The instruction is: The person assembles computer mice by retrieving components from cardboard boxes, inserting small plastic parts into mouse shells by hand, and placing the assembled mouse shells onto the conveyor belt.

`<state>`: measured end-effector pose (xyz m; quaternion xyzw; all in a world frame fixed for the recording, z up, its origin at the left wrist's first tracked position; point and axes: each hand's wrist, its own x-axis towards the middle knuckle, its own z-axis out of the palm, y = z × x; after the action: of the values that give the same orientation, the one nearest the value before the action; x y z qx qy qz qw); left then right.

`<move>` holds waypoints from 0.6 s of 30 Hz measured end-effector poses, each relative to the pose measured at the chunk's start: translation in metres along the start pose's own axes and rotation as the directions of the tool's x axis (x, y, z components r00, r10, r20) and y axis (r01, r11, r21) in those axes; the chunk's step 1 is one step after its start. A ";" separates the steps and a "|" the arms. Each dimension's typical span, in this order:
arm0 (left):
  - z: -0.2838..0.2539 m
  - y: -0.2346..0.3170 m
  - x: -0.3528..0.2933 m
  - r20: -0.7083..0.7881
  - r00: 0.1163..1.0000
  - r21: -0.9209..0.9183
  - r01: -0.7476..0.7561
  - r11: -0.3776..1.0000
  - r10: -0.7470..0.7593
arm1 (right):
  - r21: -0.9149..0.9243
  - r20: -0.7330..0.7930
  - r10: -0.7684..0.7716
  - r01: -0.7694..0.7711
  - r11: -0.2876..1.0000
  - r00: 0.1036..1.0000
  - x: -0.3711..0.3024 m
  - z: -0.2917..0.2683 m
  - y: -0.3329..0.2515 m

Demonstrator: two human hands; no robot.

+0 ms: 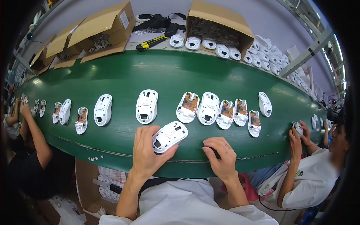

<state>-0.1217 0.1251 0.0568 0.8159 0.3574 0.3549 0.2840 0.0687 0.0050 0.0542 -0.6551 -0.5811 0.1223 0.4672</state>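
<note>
My left hand is closed round a white computer mouse, tilted above the front of the green belt with its slotted side up. My right hand rests over the belt's front edge, fingers loosely bent and thumb apart, with nothing visible in it. Just beyond the hands lie opened mouse halves with brown circuit boards, such as one mouse base and another mouse base. Between them sits a white mouse shell. A further white mouse shell lies beyond my left hand.
Cardboard boxes and a yellow-black utility knife stand along the far ledge, with many white mouse parts at right. A co-worker at right holds a mouse part; another person's arm reaches in at left.
</note>
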 end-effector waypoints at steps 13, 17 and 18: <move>0.044 0.010 0.093 -0.058 0.954 0.642 -0.190 0.743 0.295 | -0.146 0.020 -0.093 0.095 0.985 0.995 0.018 -0.003 0.003; 0.059 0.015 0.102 0.011 0.965 0.698 -0.195 0.689 0.262 | -0.131 0.018 -0.112 0.113 0.985 0.994 0.025 -0.010 0.013; 0.059 0.013 0.102 0.004 0.965 0.693 -0.191 0.695 0.262 | -0.125 0.021 -0.110 0.112 0.986 0.994 0.027 -0.011 0.015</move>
<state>-0.0199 0.1848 0.0697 0.8824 0.3732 0.2676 -0.1021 0.0939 0.0251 0.0589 -0.6490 -0.6264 0.0636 0.4270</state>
